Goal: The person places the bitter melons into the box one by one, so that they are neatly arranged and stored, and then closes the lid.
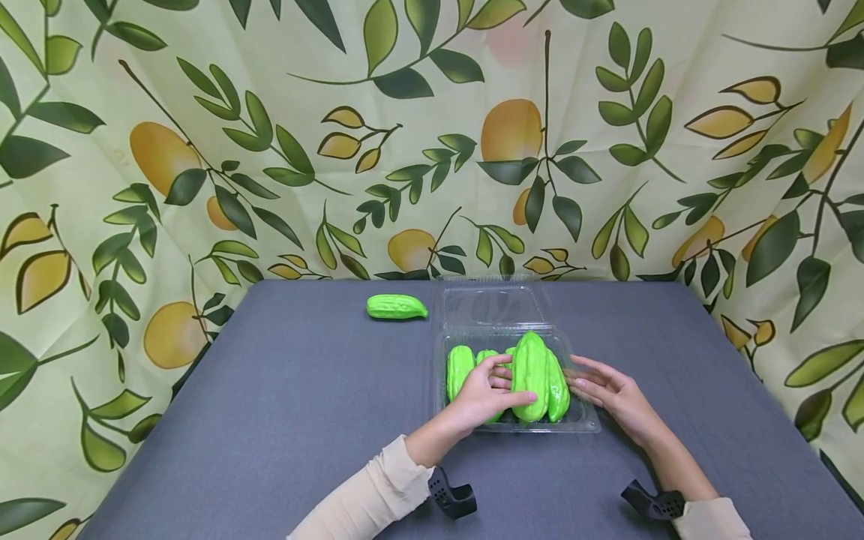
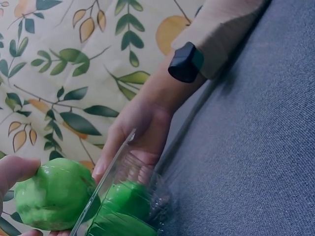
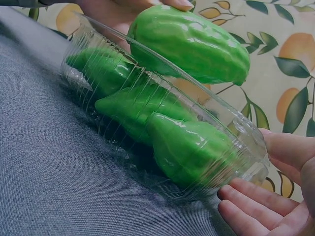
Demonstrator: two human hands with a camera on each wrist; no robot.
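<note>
My left hand (image 1: 481, 397) holds a bright green bitter melon (image 1: 529, 375), ridged and pointed at one end, between thumb and fingers. It is raised over a clear plastic clamshell box (image 1: 587, 426); the right wrist view shows the held melon (image 3: 189, 46) above the box's rim. Inside the box lie several more of these melons (image 3: 189, 147), one of them along the left side (image 1: 460, 371). With fingers nearly straight, my right hand (image 1: 610, 394) rests against the box's right wall, fingertips (image 3: 231, 189) right at the plastic.
Behind the box, its hinged lid (image 1: 493, 304) lies folded back on the grey cloth-covered table (image 1: 304, 405). Another green melon (image 1: 396, 306) lies to the left of the lid. A leaf-patterned curtain (image 1: 432, 150) hangs along the table's back and sides.
</note>
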